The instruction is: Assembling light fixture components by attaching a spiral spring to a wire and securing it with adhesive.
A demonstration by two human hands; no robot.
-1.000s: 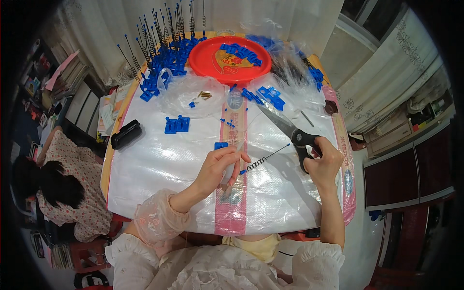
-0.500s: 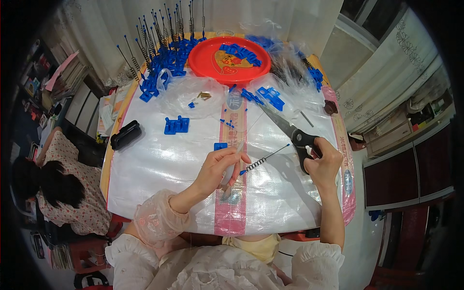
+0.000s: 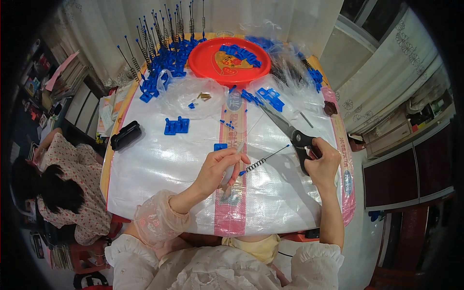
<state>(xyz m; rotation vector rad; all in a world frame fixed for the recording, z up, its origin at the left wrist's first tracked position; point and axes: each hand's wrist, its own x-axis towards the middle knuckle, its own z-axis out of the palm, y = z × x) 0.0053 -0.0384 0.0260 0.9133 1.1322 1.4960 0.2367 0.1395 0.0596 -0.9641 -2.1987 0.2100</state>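
Between the fingers of my left hand (image 3: 220, 169) is a narrow whitish, translucent piece (image 3: 240, 147), too blurred to name; the hand is closed on it. Just right of those fingertips is a black coil spring (image 3: 255, 166) on a thin rod with blue ends. Whether the hand touches it, I cannot tell. My right hand (image 3: 323, 162) grips large scissors (image 3: 285, 126) by their black handles, the blades pointing up and left over the table. A small blue plastic part (image 3: 220, 146) lies beyond my left hand, and a pair of blue bases (image 3: 177, 125) lies farther left.
A red round tray (image 3: 195, 67) with blue parts stands at the back. Left of it crowd several upright spring rods (image 3: 164, 43) on blue bases. Clear plastic bags (image 3: 169, 99) hold small pieces. A black case (image 3: 126, 135) lies at the left edge. Another person (image 3: 72, 183) sits at left.
The scissors and my right hand have barely shifted. My left hand and the spring rod keep their places. The person at left has moved slightly.
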